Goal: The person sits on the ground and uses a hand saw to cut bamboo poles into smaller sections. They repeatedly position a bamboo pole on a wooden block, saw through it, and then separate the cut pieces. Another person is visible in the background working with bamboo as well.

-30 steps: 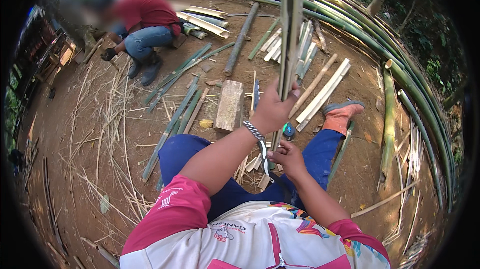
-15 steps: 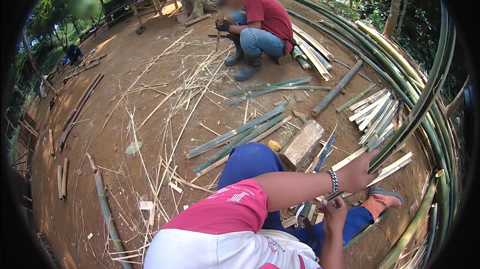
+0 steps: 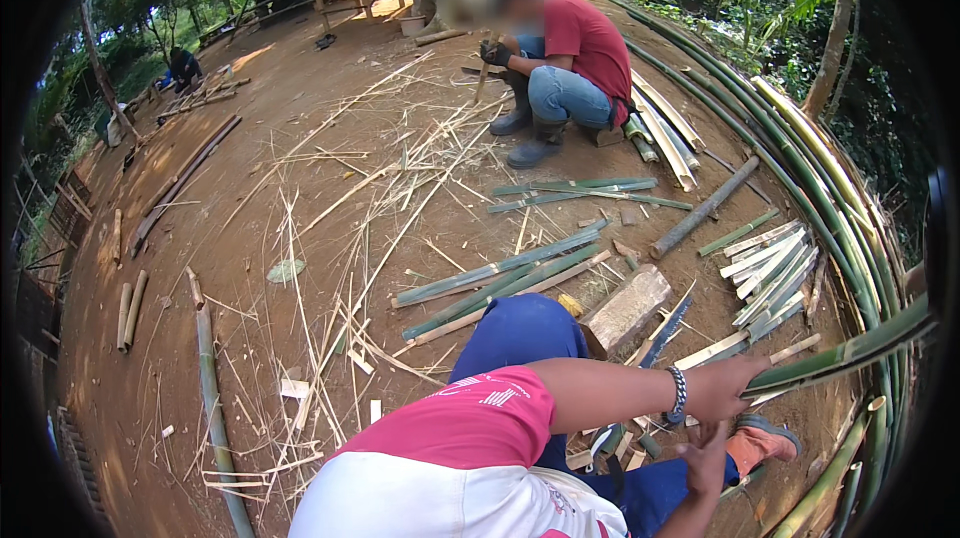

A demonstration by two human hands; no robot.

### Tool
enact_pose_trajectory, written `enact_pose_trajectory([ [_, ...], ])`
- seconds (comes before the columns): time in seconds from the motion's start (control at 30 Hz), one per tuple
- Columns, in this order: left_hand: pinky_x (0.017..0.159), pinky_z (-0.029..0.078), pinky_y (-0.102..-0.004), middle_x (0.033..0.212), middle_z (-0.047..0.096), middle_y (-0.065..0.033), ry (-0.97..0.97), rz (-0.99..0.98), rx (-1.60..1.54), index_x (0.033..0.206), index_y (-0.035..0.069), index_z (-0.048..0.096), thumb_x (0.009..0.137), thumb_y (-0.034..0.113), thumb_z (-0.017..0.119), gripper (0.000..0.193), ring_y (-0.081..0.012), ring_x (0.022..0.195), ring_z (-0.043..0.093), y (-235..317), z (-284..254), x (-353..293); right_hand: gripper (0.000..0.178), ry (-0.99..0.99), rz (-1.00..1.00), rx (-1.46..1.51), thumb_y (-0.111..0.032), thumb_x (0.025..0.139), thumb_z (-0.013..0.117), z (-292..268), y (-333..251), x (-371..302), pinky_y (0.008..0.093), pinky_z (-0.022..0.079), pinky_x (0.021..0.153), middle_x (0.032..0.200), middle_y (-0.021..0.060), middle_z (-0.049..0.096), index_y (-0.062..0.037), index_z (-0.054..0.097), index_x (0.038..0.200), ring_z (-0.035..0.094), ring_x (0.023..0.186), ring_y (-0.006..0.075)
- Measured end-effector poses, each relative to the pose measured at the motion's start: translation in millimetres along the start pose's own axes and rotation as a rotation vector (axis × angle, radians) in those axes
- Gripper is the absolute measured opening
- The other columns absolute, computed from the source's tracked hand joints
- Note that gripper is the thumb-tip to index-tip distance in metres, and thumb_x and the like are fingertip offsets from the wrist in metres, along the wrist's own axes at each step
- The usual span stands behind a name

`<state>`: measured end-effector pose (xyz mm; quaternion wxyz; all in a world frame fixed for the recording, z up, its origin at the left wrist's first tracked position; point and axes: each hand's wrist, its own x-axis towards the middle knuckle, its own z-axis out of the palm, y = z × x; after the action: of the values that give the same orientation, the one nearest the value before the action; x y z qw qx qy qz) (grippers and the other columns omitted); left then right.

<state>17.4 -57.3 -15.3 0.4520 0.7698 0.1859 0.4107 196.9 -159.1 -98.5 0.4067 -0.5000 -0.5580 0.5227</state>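
My left hand (image 3: 722, 388), with a chain bracelet at the wrist, is closed around the near end of a long split green bamboo pole (image 3: 850, 353). The pole runs off to the right, lying nearly level in view. Just below, my right hand (image 3: 703, 460) has its thumb and fingers apart, close under the left hand; I see nothing in its grip. A dark machete blade (image 3: 668, 330) lies on the ground beyond my left wrist. Beside it is a squared wood block (image 3: 630, 310).
A co-worker in a red shirt (image 3: 575, 43) squats ahead, gloved hands on a stick. Cut bamboo pieces (image 3: 770, 268) are piled at right, near long green poles (image 3: 790, 153). Green strips (image 3: 500, 263) and pale shavings (image 3: 380, 188) litter the soil. A thin bamboo pole (image 3: 213, 408) lies left.
The bamboo pole has swung down from a steep slant to nearly level. My right hand's fingers have come apart from their pinch near the pole's end. The whole view has shifted slightly.
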Motion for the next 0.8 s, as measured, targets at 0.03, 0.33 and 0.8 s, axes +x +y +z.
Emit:
enact_pose_trajectory([
  [0.03, 0.092, 0.048, -0.0482, 0.107, 0.063, -0.0238, -0.030, -0.009, -0.011, 0.120, 0.001, 0.053, 0.085, 0.010, 0.065, 0.038, -0.0414, 0.107, 0.060, 4.3, 1.2, -3.7, 0.125, 0.113, -0.142, 0.214, -0.037, 0.064, 0.092, -2.3, -15.8, 0.6, 0.0482, 0.029, 0.119, 0.159, 0.0193, 0.030, 0.0020, 0.017, 0.156, 0.031, 0.149, 0.0316],
  [0.33, 0.083, 0.050, -0.0533, 0.098, 0.067, -0.0253, -0.344, -0.012, 0.215, 0.107, 0.000, 0.054, 0.080, 0.012, 0.065, 0.031, -0.0454, 0.097, 0.064, -21.6, 42.7, -30.5, 0.075, 0.655, -0.802, 0.516, -0.038, 0.096, 0.064, -47.6, -140.5, -31.8, 0.0561, 0.051, 0.103, 0.155, 0.0313, 0.034, -0.0068, 0.030, 0.156, 0.045, 0.135, 0.0495],
  [0.8, 0.087, 0.050, -0.0524, 0.102, 0.065, -0.0263, -0.453, -0.025, 0.205, 0.112, -0.001, 0.054, 0.080, 0.009, 0.064, 0.035, -0.0457, 0.102, 0.063, -49.3, 81.8, -60.0, 0.043, 0.845, -0.515, 0.647, -0.029, 0.093, 0.070, -189.7, -2.8, -78.3, 0.0334, 0.052, 0.084, 0.101, 0.0113, 0.062, -0.0019, 0.052, 0.120, 0.061, 0.095, 0.0208],
])
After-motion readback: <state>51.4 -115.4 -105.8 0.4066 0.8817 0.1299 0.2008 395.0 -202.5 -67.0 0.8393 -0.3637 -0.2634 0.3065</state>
